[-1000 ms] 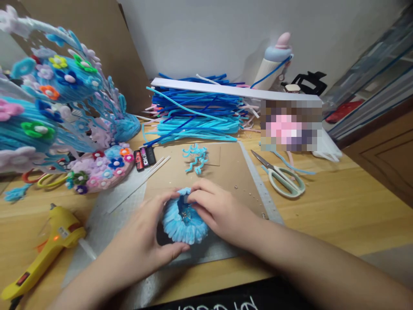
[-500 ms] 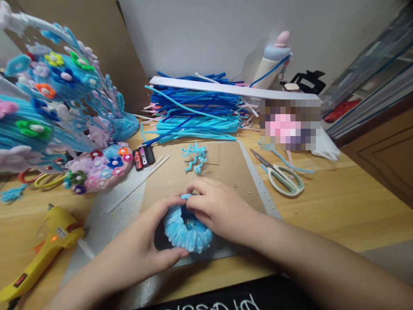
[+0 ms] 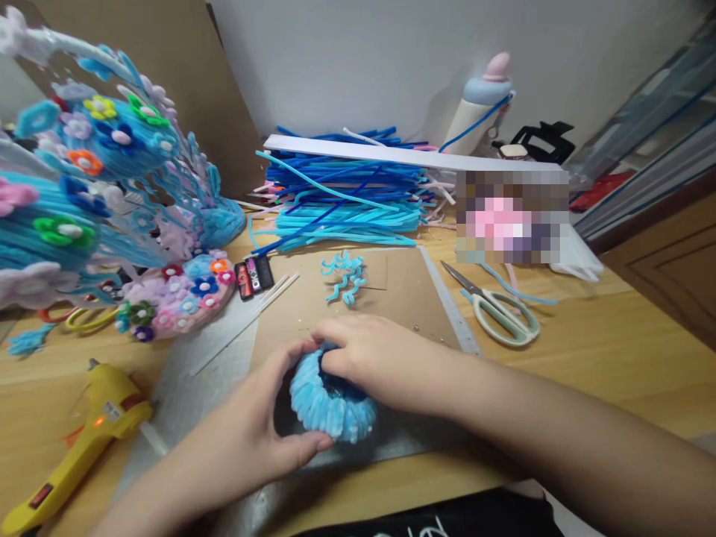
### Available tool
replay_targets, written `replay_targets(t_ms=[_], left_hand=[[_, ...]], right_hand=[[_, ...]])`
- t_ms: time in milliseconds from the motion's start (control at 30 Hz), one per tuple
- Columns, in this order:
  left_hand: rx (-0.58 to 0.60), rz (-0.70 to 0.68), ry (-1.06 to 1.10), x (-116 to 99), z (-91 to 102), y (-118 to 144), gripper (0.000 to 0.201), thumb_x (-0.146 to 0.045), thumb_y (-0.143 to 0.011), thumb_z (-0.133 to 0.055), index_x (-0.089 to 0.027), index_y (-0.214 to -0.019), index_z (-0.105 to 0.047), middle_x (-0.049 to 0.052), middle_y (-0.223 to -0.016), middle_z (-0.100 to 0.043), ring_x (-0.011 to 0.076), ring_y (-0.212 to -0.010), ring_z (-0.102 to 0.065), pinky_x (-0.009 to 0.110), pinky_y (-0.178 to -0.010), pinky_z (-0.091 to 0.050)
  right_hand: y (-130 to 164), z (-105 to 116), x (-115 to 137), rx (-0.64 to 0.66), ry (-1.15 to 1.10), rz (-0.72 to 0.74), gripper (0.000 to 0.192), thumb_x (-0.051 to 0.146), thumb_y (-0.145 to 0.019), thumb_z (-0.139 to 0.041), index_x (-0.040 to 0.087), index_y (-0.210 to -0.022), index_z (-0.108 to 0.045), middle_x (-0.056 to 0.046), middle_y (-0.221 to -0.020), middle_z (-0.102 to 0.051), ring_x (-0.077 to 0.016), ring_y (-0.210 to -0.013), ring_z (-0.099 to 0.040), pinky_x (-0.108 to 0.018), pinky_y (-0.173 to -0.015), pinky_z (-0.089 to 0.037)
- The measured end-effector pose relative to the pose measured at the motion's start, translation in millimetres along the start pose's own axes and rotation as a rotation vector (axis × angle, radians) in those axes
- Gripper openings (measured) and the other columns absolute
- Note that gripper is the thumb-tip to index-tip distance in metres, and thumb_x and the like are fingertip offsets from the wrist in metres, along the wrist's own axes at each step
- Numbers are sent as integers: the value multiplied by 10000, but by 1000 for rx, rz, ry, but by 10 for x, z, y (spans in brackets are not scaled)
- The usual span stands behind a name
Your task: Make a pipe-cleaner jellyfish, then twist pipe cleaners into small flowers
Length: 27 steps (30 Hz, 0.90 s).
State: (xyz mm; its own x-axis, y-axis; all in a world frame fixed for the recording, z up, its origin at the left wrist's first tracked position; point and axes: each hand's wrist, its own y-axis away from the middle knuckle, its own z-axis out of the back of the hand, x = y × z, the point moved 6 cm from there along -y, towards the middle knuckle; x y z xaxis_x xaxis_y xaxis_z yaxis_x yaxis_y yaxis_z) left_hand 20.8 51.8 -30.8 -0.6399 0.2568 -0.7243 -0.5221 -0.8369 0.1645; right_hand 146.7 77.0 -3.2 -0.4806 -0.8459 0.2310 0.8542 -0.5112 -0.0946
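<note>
Fluffy blue ring (image 3: 334,418) sat low over the cardboard (image 3: 408,298), between thumb and fingers of the left hand (image 3: 262,414), which gripped its left side; right hand (image 3: 369,362) gripped the far rim, fingertips inside the opening, hidden. Curly blue strips (image 3: 344,277) lay beyond, scissors (image 3: 497,309) off right, glue gun (image 3: 83,440) off left.

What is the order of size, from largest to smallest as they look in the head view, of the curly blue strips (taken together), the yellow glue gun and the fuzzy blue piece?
1. Yellow glue gun
2. Fuzzy blue piece, partly covered by fingers
3. Curly blue strips
</note>
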Motion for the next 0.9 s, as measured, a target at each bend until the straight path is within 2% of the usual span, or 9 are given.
replay_targets(t_ms=[367,700,900], left_hand=[[22,9,-31,19,-35,5,759,-365,-742,-669,-301,-1355,-226,89,-1399,-428,287,-1263,-442,473,-1041,-395],[7,-10,-1,-6,-23,-10,759,-335,-720,-687,-291,-1357,-276,94,-1376,-457,304,-1236,-470,467,-1011,-427],[24,-7,-15,-9,-24,-27,747,-354,-731,-678,-312,-1344,-254,86,-1388,-437,292,-1253,-452,465,-1024,-413]], right_hand=[[2,-26,-2,-48,65,72,141,271,-869,-576,176,-830,-674,-55,-981,-575,-201,-845,-508,-335,-708,-384],[-4,-39,-5,-56,25,53,163,258,-875,-560,172,-819,-686,-71,-955,-581,-217,-865,-510,-352,-712,-400],[39,12,-48,-60,-75,0,163,217,-902,-505,188,-927,-664,-94,-1062,-589,-222,-934,-514,-355,-750,-417]])
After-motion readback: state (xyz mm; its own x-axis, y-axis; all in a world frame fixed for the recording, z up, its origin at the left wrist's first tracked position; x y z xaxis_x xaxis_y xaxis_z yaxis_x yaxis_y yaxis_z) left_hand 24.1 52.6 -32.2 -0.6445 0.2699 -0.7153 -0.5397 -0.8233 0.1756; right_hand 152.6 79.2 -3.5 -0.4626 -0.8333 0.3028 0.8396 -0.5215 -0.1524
